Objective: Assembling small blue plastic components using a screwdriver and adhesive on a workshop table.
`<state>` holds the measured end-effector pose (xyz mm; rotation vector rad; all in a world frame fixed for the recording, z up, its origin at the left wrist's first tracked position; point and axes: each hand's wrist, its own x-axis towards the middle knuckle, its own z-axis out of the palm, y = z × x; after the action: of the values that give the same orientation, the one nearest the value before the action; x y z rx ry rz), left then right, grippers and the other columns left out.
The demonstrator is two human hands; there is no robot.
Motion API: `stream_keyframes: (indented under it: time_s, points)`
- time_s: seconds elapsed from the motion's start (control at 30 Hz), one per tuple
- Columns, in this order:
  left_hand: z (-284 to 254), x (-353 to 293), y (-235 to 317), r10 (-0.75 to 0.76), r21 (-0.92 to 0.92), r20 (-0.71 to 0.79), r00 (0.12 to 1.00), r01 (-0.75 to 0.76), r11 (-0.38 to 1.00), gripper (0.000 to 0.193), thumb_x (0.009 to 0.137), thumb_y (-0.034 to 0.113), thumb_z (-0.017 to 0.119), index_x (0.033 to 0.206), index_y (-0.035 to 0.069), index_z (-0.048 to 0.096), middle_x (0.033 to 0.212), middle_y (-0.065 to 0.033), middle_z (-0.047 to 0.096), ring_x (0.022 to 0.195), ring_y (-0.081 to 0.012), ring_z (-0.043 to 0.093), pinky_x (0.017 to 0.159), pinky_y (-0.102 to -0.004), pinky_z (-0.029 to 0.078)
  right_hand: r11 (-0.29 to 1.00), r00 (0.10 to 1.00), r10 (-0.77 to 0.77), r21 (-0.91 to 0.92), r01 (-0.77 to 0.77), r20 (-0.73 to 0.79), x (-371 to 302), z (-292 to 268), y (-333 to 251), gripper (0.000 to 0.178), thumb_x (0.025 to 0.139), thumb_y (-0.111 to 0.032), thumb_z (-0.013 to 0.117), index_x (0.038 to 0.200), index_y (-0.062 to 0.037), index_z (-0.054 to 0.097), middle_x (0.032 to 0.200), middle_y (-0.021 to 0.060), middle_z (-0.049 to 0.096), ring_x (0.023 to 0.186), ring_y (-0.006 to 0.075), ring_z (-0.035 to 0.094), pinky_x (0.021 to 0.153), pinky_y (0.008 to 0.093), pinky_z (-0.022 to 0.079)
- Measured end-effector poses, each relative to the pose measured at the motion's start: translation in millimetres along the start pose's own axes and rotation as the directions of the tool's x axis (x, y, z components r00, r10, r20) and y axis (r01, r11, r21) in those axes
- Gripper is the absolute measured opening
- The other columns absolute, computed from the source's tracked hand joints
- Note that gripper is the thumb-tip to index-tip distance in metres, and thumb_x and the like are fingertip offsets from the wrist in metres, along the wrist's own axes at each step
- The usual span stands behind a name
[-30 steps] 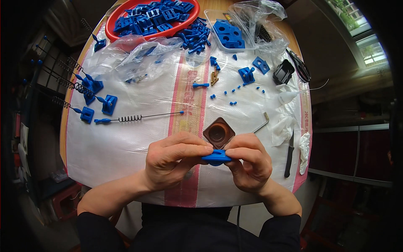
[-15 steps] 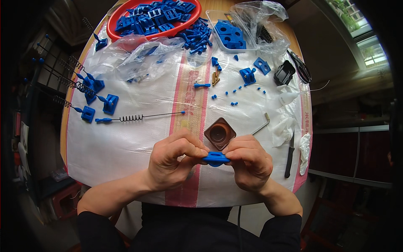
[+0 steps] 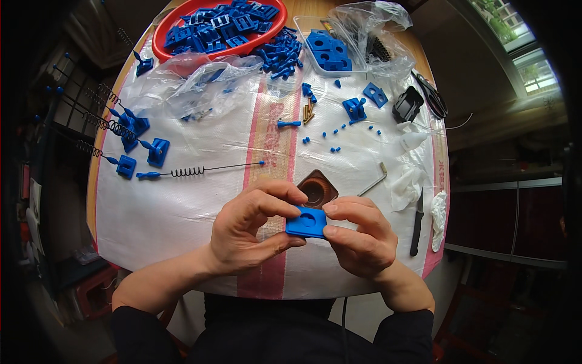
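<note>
Between my two hands, above the near part of the table, is a blue plastic plate (image 3: 307, 222) with a round recess in its face. My left hand (image 3: 247, 225) grips its left side, index finger at the top corner and thumb along the bottom. On the other side my right hand (image 3: 362, 235) pinches the right edge between thumb and index finger. Just beyond the plate stands a small brown square tray (image 3: 316, 189) with a round hollow, partly covered by my fingers. A hex key (image 3: 374, 182) lies to the right of that tray.
A red basin (image 3: 159, 45) of blue parts and a clear box (image 3: 301, 51) stand at the far side. Spring-and-rod pieces (image 3: 188, 172) lie left. A black-handled knife (image 3: 416, 233), white tissue (image 3: 407, 188) and small blue bits (image 3: 335, 149) are on the right.
The blue plate has tipped from nearly edge-on so that its flat face and recess show. My fingers have shifted on its edges, with the left thumb now lower.
</note>
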<state>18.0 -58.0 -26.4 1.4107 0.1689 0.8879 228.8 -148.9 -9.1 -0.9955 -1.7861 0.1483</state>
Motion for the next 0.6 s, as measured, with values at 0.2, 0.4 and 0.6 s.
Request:
stream_keyframes:
  time_s: [0.2, 0.4, 0.6]
  points:
    - [2, -1, -3, -0.025, -0.093, -0.018, 1.0, 0.024, 0.995, 0.062, 0.086, -0.019, 0.066, 0.141, 0.001, 0.046, 0.137, -0.0152, 0.054, 0.128, -0.022, 0.058, 0.105, -0.0363, 0.052, 0.984, 0.989, 0.149, 0.1, -0.15, 0.015, 0, 2, -2, 0.048, 0.077, -0.009, 0.09, 0.118, -0.0011, 0.067, 0.113, 0.021, 0.069, 0.097, 0.0323, 0.072, 0.079, 0.0376, 0.061]
    - [7, -3, -3, -0.104, -0.165, -0.05, 0.993, 0.094, 0.982, 0.071, 0.086, -0.014, 0.071, 0.149, 0.001, 0.042, 0.138, -0.0133, 0.055, 0.127, -0.0206, 0.059, 0.106, -0.0369, 0.051, 0.982, 0.987, 0.162, 0.101, -0.161, -0.004, -4, 4, -2, 0.052, 0.077, -0.009, 0.091, 0.12, 0.0034, 0.064, 0.112, 0.022, 0.069, 0.097, 0.0325, 0.073, 0.079, 0.0373, 0.061]
    - [0, 2, 8, -0.305, -0.166, 0.058, 0.951, 0.31, 0.936, 0.057, 0.086, -0.007, 0.078, 0.137, 0.0, 0.055, 0.135, -0.0123, 0.061, 0.121, -0.0185, 0.062, 0.103, -0.0358, 0.053, 0.988, 0.99, 0.14, 0.062, -0.14, 0.004, -2, 5, -2, 0.053, 0.075, -0.006, 0.09, 0.121, 0.0019, 0.065, 0.113, 0.0209, 0.069, 0.098, 0.0316, 0.071, 0.079, 0.0373, 0.06]
